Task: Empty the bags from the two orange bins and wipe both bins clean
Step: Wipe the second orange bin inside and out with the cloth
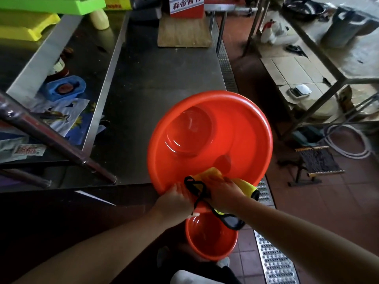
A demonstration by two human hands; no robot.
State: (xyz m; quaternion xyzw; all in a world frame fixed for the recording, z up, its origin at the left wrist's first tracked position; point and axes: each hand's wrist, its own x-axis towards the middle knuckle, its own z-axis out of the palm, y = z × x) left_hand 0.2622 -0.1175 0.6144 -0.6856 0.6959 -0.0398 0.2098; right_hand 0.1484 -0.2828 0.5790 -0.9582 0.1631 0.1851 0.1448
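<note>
A large round orange bin (242,128) is tilted toward me over the near right corner of the steel table, its empty inside showing. My left hand (174,198) grips its near rim. My right hand (221,191) presses a yellow cloth (244,186) with black edging against the inside wall near that rim. A second, smaller orange bin (211,236) stands on the tiled floor just below my hands, also empty inside.
The dark steel table (155,85) runs away ahead. A lower shelf at left holds printed bags (67,113) and a blue tray (65,88). A metal floor grate (272,259) runs along the right. A small stool (317,162) and a metal rack (320,64) stand beyond.
</note>
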